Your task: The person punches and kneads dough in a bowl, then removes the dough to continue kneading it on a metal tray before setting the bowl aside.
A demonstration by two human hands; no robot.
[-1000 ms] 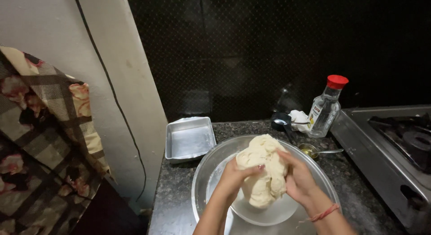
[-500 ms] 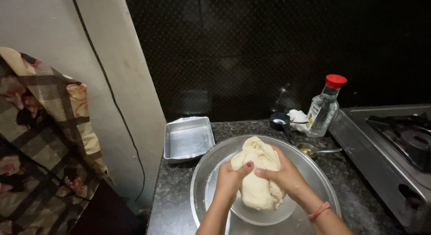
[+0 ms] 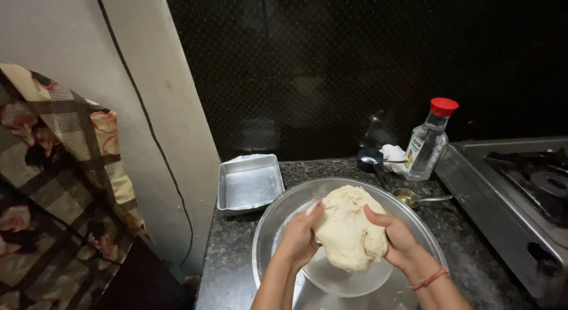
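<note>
Near the front edge of the dark speckled tabletop (image 3: 236, 257), above a wide steel bowl (image 3: 278, 215), both hands clamp a dough lump (image 3: 349, 230): left hand (image 3: 299, 239) and right hand (image 3: 397, 239) on opposite sides. Its long axis runs roughly front to back, the broader end away from the person. It looks pale, creased and soft.

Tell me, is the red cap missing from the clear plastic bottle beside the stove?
No, the clear plastic bottle stands upright on the counter with its red cap on top.
</note>
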